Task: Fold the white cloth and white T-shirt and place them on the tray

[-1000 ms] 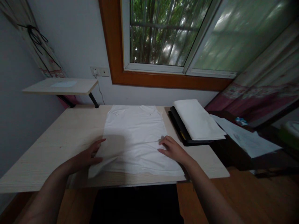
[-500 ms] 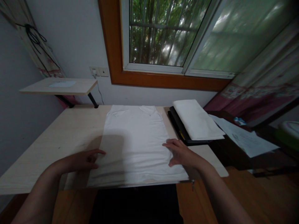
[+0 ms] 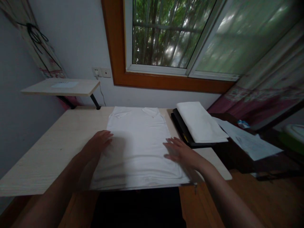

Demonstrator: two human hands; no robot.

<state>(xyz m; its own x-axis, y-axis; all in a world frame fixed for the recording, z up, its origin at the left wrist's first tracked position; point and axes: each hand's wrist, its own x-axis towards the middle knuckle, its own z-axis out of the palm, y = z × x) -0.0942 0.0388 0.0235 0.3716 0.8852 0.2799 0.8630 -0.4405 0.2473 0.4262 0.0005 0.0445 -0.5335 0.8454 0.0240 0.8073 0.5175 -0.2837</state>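
Observation:
A white shirt lies flat on the pale wooden table, its two short sleeves folded inward at the far end and soft wrinkles across its near part. Over its left edge rests my left hand, fingers stretched out and a little blurred. My right hand is at the right edge of the cloth, fingers spread, palm down. Neither hand grips the cloth. Whether the fingertips press on it or hover just above, I cannot tell.
Right of the shirt, a folded white cloth lies on a black tray-like object. A small raised shelf with a paper stands at the back left. A printed sheet lies on a dark surface at the right. The window is behind.
My left hand has moved forward along the shirt's left edge, its fingers straighter. My right hand has shifted slightly forward and its fingers have flattened. Some wrinkles on the shirt look smoother.

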